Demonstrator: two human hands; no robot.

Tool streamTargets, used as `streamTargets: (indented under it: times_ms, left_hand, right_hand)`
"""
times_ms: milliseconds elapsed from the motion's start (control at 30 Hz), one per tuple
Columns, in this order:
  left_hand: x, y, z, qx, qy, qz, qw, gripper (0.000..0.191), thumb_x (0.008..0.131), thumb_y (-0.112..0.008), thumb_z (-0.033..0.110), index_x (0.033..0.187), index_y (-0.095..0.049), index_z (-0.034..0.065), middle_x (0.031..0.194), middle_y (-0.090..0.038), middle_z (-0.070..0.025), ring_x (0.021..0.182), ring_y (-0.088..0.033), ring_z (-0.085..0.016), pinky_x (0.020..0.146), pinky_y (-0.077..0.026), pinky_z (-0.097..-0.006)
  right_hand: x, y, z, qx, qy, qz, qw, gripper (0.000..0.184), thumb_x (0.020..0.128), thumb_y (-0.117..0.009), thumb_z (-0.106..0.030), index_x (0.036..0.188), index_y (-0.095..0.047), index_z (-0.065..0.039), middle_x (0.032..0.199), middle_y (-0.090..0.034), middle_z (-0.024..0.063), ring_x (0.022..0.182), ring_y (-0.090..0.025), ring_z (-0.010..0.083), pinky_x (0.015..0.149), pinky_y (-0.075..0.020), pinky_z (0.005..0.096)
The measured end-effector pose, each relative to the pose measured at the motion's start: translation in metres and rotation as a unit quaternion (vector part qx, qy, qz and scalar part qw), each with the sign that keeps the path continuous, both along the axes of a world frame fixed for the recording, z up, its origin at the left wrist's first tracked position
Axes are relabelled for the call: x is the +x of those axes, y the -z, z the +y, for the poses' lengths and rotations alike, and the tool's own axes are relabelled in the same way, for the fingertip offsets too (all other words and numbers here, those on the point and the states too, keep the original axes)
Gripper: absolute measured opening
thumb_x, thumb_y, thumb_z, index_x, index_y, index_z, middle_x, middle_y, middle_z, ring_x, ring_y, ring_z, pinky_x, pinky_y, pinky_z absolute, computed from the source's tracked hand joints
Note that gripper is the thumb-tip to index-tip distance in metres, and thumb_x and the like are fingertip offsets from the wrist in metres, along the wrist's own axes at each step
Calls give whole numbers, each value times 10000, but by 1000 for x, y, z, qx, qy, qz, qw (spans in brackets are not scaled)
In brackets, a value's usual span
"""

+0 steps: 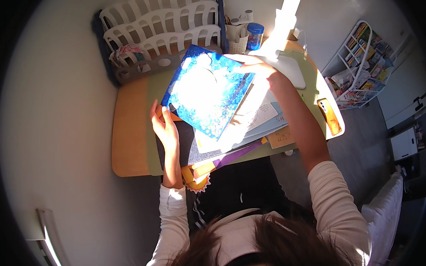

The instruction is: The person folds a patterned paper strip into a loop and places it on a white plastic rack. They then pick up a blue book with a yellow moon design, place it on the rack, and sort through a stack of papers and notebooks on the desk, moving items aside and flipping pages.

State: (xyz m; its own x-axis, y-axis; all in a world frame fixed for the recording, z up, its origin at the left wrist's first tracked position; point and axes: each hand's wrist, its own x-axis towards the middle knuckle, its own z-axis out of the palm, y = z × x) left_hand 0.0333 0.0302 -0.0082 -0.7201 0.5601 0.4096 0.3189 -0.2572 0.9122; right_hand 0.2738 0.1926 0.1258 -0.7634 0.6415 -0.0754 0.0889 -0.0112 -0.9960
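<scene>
A blue picture book or booklet (pixel 203 94), washed out by sunlight in its middle, is tilted above the desk between my hands. My left hand (pixel 166 126) grips its lower left corner, where an orange piece shows beside the thumb. My right hand (pixel 254 66) holds its upper right edge, with the fingers partly hidden in glare. Beneath the book lies a pile of papers (pixel 266 115) and a dark folder (pixel 184 142). A purple and orange item (pixel 233 156) sticks out from under the pile at the desk's near edge.
A white slatted rack (pixel 160 25) stands at the back left of the desk (pixel 130 130). Next to it are a woven holder (pixel 237 42) and a blue-lidded container (pixel 255 36). A lamp base (pixel 292 70) and a gold phone (pixel 329 116) lie right. A bookshelf (pixel 363 64) stands beyond.
</scene>
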Motion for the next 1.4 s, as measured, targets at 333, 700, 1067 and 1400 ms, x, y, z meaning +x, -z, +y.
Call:
streamTargets:
  times_ms: [333,700,1067,1400]
  left_hand:
    - [-45,-53,-19,-151,169,-94,969,277,977,-460,276,1039,-560,25,878,-581,-30,765,-554,-89,558,-454,-226]
    - [-63,-52,9,-33,78,-149,985,283,993,-402,310,1038,-511,52,836,-569,-32,621,-521,-73,467,-400,-204]
    - [-74,-151,149,59,80,90,991,446,990,-419,327,1338,-380,51,1056,-553,-132,841,-551,-164,689,-467,-322]
    - [-93,-115,223,22,18,321,947,278,971,-458,220,1038,-579,-21,763,-582,-164,658,-568,-281,599,-414,-412]
  right_hand:
    - [-43,-34,32,7,-217,54,975,636,795,-668,-180,1349,-425,16,1263,-559,159,1128,-564,220,968,-449,331]
    - [-55,-13,31,-15,-11,51,999,429,917,-537,-114,1317,-447,13,1209,-567,200,1071,-602,285,910,-514,388]
    - [-89,-85,102,114,181,29,976,377,934,-531,-101,1294,-486,0,1177,-581,123,1076,-562,185,983,-453,313]
    - [-92,-40,145,131,246,79,957,341,864,-566,-72,1201,-593,-37,1090,-636,77,1001,-560,169,914,-425,307]
